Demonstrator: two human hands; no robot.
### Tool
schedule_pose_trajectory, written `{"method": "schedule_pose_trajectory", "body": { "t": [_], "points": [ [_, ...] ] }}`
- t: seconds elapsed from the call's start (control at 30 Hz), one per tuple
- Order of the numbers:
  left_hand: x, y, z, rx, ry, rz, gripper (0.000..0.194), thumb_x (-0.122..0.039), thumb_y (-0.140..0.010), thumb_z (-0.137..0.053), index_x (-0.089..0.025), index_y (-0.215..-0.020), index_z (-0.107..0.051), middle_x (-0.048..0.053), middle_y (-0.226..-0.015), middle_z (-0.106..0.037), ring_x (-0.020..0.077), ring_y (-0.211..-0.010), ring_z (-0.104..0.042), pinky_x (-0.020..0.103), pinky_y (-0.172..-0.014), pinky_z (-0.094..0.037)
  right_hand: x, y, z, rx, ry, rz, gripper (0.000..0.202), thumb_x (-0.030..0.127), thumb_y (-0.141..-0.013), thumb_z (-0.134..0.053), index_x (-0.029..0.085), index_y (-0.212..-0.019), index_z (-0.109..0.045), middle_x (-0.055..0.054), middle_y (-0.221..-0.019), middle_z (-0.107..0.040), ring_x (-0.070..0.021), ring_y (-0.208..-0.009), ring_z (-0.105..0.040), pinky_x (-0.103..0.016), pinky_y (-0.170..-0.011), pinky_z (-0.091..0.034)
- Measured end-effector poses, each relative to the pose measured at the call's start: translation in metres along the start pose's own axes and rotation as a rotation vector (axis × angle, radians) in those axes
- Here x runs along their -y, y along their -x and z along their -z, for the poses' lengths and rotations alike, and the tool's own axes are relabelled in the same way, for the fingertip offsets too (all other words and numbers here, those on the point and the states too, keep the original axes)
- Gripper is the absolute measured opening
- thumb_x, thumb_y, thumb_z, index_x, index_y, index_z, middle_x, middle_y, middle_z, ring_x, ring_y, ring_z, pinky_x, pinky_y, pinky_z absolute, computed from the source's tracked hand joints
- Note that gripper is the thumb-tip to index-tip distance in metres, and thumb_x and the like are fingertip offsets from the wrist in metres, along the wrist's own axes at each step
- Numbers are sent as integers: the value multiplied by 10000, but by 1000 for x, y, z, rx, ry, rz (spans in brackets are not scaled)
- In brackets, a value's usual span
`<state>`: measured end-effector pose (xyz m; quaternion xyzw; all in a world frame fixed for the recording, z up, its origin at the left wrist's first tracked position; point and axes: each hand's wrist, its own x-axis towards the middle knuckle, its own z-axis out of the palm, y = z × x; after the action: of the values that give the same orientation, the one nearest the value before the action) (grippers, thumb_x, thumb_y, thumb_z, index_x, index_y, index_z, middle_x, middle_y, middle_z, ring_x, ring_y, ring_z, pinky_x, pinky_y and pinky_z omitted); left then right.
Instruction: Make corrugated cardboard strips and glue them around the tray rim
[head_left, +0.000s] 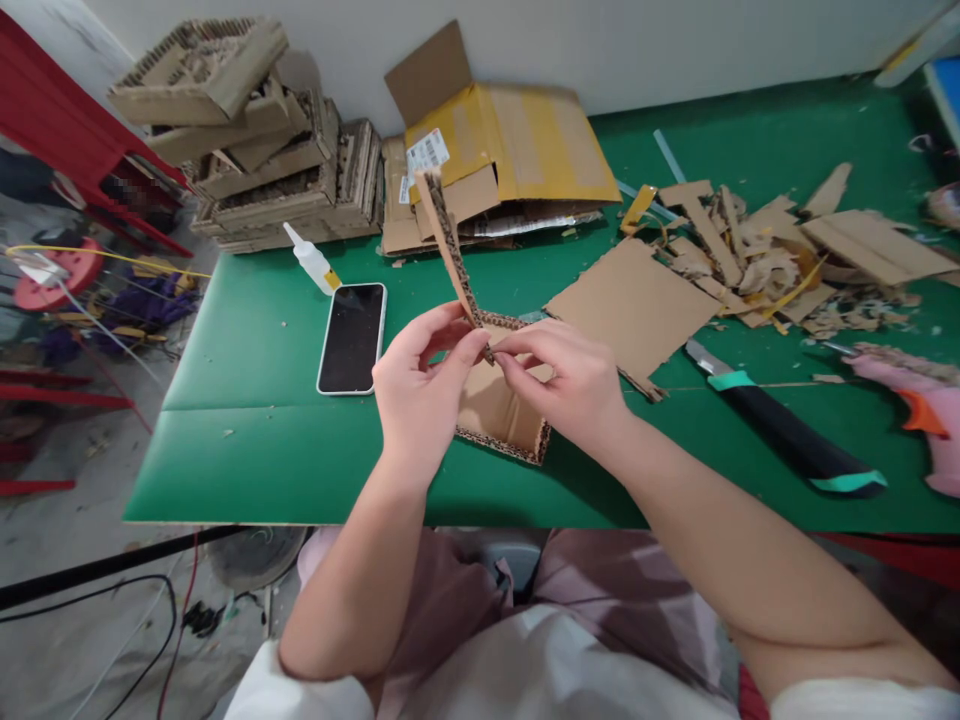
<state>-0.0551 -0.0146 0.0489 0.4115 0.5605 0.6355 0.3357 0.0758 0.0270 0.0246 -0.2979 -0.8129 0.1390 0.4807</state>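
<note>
Between my two hands a narrow cardboard strip (450, 245) stands tilted, its corrugated edge showing and its upper end leaning away to the left. My left hand (424, 375) is closed on the strip near its lower end. My right hand (566, 375) pinches at that same lower end, fingertips against the strip's tip. Below them a shallow cardboard tray (499, 405) with corrugated walls lies on the green table; my hands hide part of it. A flat cardboard sheet (634, 310) lies just beyond my right hand.
A phone (351, 340) and a white glue bottle (311, 262) lie left. Stacked cardboard trays (277, 170) and a yellow-taped box (540, 140) stand behind. Cardboard scraps (765, 250), a knife (787, 425) and a pink glue gun (911, 395) are on the right.
</note>
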Motion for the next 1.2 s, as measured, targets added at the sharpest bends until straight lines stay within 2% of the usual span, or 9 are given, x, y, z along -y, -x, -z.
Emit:
{"method": "schedule_pose_trajectory", "body": {
  "t": [0.2, 0.47, 0.73, 0.97, 1.2],
  "points": [
    [0, -2, -1, -5, 50, 56, 226, -251, -690, -754, -226, -911, -717, -15, -779, -703, 114, -751, -665, 198, -663, -574, 0, 2, -3, -47, 63, 78, 100, 151, -845, -518, 180, -766, -572, -28, -706, -649, -118, -641, -581, -245, -611, -503],
    [2, -6, 0, 39, 95, 89, 259, -295, -655, -777, -212, -897, -734, -2, -799, -730, 113, -702, -672, 171, -546, -559, -2, 3, -4, -51, 72, 98, 91, 136, -823, -498, 184, -751, -525, -34, -696, -622, -123, -628, -565, -248, -590, -500],
    [-1, -8, 1, 82, 116, 181, 307, -343, -646, -779, -204, -915, -728, 26, -905, -741, 127, -724, -681, 197, -575, -569, -1, 1, -1, -43, 61, 126, 82, 132, -827, -505, 175, -768, -541, -43, -702, -633, -126, -633, -575, -255, -601, -503],
    [-2, -7, 2, 63, 134, 153, 278, -313, -661, -773, -215, -916, -724, 28, -964, -736, 154, -806, -696, 181, -554, -562, 0, 2, 0, -34, 22, 89, 43, 177, -827, -558, 156, -826, -595, -58, -754, -682, -137, -659, -613, -269, -629, -514],
    [0, -6, 3, 47, 86, 92, 255, -297, -679, -763, -230, -922, -727, -2, -822, -735, 128, -720, -691, 158, -519, -544, -2, 1, -2, -34, 11, 75, 69, 173, -835, -567, 152, -793, -617, -56, -732, -695, -133, -642, -626, -268, -635, -505]
  ]
}}
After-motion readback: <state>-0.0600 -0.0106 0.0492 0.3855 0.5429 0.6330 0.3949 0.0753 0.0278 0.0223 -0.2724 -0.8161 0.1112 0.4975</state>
